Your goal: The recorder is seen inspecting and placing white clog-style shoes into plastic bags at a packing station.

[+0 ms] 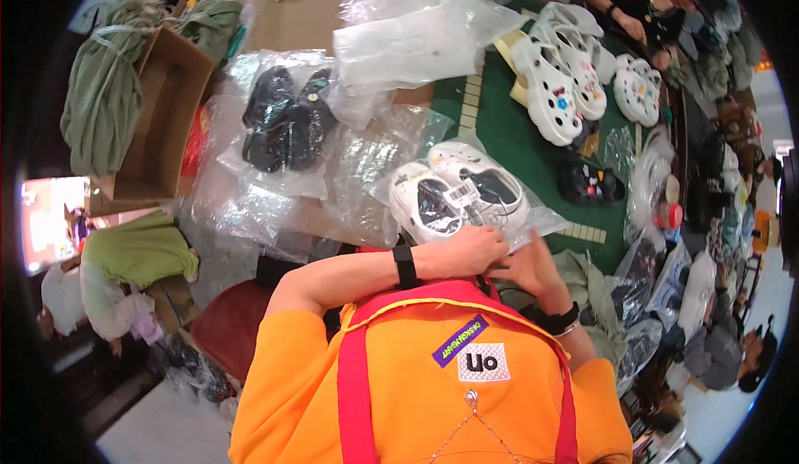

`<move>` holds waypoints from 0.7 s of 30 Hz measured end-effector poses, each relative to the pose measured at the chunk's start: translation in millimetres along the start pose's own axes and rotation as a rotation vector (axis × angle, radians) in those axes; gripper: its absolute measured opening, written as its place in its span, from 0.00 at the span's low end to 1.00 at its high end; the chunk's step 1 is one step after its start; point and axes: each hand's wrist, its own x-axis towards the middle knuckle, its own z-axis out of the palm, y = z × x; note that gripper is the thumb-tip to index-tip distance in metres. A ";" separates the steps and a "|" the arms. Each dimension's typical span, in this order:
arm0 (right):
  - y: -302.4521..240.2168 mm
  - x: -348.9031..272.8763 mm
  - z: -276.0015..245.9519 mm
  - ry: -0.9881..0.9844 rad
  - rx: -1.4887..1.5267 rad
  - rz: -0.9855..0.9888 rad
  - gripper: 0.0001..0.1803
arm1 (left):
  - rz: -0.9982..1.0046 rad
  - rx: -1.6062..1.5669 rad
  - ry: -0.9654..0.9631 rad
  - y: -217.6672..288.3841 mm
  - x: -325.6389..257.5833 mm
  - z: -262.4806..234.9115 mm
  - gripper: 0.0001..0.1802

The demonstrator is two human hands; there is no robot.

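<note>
The bagged pair of white clogs (456, 196) lies on the surface (308, 23) directly ahead of both hands, just beyond the fingertips, its long axis running slantwise from near-left to far-right, so that the near edge of the clear plastic bag comes under the hands themselves. The left hand (466, 252), a black band at its wrist, reaches across the body and rests flat on that near edge, fingers stretched toward the right; the right hand (524, 268), also banded at the wrist, sits just beside and a little nearer the body, fingers curled at the bag's lower right corner, and whether it pinches the film or merely touches it cannot be told. The left hand is the nearer of the two to the shoes. The clogs are white with dark insides showing through the openings, laid side by side, a small white label on the plastic between them. Farther ahead and to the left of the hands lies a second clear bag with a black pair (287, 119); beyond it stands an open cardboard box (166, 114). Ahead and to the right, on a green mat (516, 143), unbagged white clogs (566, 73) with coloured studs lie in a cluster, near another person's hand (634, 24).
</note>
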 end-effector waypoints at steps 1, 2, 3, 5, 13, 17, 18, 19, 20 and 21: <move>8.4 -5.2 -4.1 0.011 -0.102 0.115 0.34 | 0.037 -0.002 -0.015 1.8 4.8 5.0 0.08; 12.6 -5.6 17.6 0.102 -0.100 0.087 0.30 | -0.035 -0.044 -0.084 -0.2 9.6 6.9 0.07; 16.4 -1.1 18.4 0.122 -0.084 0.057 0.30 | -0.097 -0.083 -0.155 -2.2 17.1 10.1 0.07; 17.2 8.8 5.7 -0.006 0.165 0.170 0.28 | -0.134 -0.167 -0.176 -0.8 20.0 12.5 0.06; 30.9 42.2 -19.9 -0.029 -0.253 0.220 0.21 | -0.117 -0.132 -0.164 0.6 6.5 9.6 0.08; 22.8 42.5 -10.8 -0.109 -0.452 0.086 0.16 | -0.185 -0.243 -0.224 21.7 13.1 -38.0 0.08; 19.0 37.1 -4.3 -0.140 -0.520 0.017 0.16 | -0.218 -0.357 -0.211 25.8 13.2 -49.5 0.09; 16.1 32.8 3.5 -0.131 -0.519 -0.005 0.16 | -0.236 -0.401 -0.099 26.8 11.3 -60.0 0.08; 13.4 28.5 12.6 -0.076 -0.484 -0.049 0.17 | -0.252 -0.446 0.013 23.9 8.0 -69.1 0.08; 10.7 22.0 22.5 -0.022 -0.445 -0.092 0.18 | -0.324 -0.488 0.163 15.6 1.3 -75.8 0.07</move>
